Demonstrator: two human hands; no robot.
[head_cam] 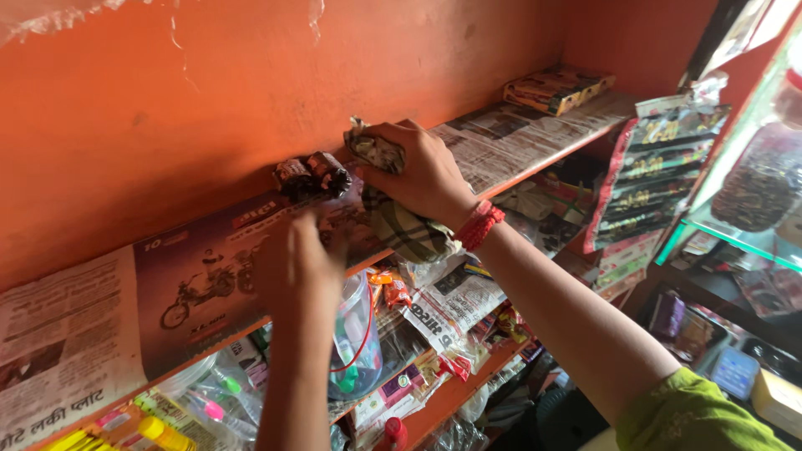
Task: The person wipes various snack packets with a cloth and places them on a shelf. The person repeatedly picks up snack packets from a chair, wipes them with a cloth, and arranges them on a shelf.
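Right hand (418, 171) fingers curled tight around a bunched checked cloth (401, 221), pressing it onto the newspaper-lined shelf (518, 138) against the orange wall (209, 75); the cloth's loose end hangs below the wrist, over the shelf edge. Left hand (296, 267) hovers lower, nearer the camera, fingers loosely spread, gripping nothing, blurred. Just beyond its fingertips and beside the right hand: two small dark wrapped rolls (311, 177) lying on the shelf at the wall. Under the left hand, lower shelf: clear plastic jar (355, 342). Far past the right hand: flat yellow boxes (555, 89).
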